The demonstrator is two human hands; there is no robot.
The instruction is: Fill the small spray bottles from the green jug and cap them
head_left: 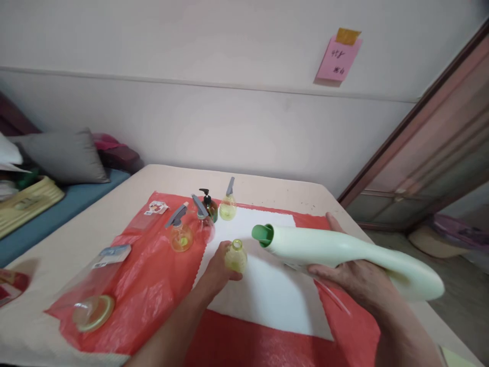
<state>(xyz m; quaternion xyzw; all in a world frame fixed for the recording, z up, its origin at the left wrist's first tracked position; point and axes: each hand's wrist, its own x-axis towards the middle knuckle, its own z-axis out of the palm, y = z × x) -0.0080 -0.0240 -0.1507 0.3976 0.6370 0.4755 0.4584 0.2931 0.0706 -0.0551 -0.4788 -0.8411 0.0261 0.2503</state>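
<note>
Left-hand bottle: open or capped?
Open: the bottle in the left hand shows a bare round mouth, with nothing fitted on it.

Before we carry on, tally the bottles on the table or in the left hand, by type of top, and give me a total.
Bottles with grey trigger heads: 3
Dark bottle with a black pump: 1
Yellowish bottle without a head, in the left hand: 1
Total: 5
</note>
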